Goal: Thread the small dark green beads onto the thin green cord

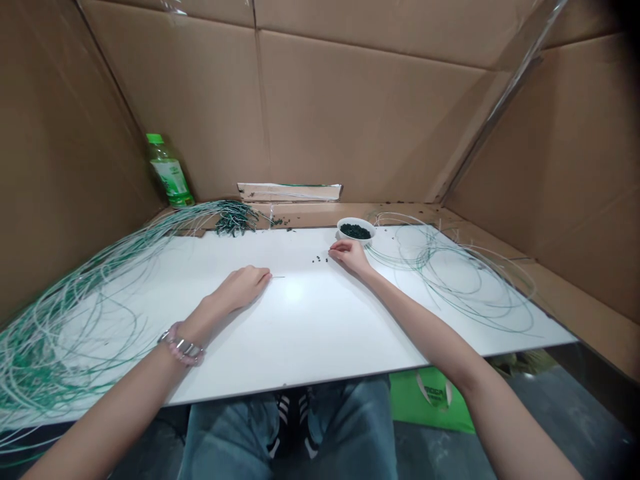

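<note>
My left hand point(246, 287) is closed over the white board point(300, 333), its fingertips pinching a thin wire point(279, 277) that points right. My right hand point(350, 255) has its fingers pressed together just in front of a white bowl point(373, 230) of small dark pieces point(355, 231); whatever is between those fingertips is too small to make out. Several loose dark pieces point(319, 259) lie on the board, left of my right fingertips.
A large bundle of green and white strands point(45, 340) covers the left side, its dark ends point(235, 217) bunched at the back. Looped strands point(450, 267) lie on the right. A green bottle point(171, 175) stands back left, by cardboard walls point(350, 100).
</note>
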### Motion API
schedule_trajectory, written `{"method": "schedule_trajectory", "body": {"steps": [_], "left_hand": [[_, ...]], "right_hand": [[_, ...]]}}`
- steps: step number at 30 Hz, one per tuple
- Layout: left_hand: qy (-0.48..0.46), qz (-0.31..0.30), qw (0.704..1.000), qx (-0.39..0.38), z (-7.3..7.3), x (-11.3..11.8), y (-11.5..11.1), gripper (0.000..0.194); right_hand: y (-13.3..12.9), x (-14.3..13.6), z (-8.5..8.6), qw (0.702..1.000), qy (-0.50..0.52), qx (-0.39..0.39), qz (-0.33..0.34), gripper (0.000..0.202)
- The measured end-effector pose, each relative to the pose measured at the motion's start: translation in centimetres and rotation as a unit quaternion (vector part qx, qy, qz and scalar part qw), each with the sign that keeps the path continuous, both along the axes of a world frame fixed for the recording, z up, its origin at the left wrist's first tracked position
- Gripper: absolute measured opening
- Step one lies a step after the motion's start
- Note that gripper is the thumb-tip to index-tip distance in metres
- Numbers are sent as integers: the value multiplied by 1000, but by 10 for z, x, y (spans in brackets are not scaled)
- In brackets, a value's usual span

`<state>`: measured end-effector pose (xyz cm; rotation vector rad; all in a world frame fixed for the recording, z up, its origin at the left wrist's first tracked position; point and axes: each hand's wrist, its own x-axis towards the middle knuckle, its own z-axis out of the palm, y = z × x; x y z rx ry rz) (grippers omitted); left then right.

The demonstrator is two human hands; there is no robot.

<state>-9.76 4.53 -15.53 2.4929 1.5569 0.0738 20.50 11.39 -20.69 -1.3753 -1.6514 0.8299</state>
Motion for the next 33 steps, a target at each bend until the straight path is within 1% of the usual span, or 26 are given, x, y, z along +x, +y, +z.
{"method": "schedule_trajectory", "body": {"steps": [13, 18, 21, 23, 25, 27, 30, 32, 33], "left_hand": [[-2, -1, 1000, -1, -1, 1, 1, 42], [-5, 3, 1000, -2, 2, 1, -1, 42], [-4, 4, 1000, -4, 2, 1, -1, 43], [-3, 4, 1000, -4, 2, 1, -1, 43], [-4, 3, 1000, -4, 2, 2, -1, 43], [-6, 2, 1000, -6, 2, 2, -1, 43], [-8, 0, 1000, -8, 3, 3, -2, 43], [-11, -2, 1000, -8, 4, 3, -2, 42], [-12, -3, 1000, -7, 4, 3, -2, 42]], "right_hand": [[-3, 0, 5, 1000, -20, 0, 10, 23], [-3, -1, 7, 999, -40, 8, 1, 23], [-8, -5, 6, 998, -59, 13, -6, 23], [-12, -6, 9, 997, -72, 19, -13, 23], [-12, -4, 19, 995, -87, 30, -26, 23], [-6, 5, 36, 992, -104, 48, -51, 24], [15, 27, 69, 982, -139, 75, -103, 29], [32, 41, 86, 975, -180, 57, -116, 29], [41, 46, 91, 972, -203, 38, -114, 28]]}}
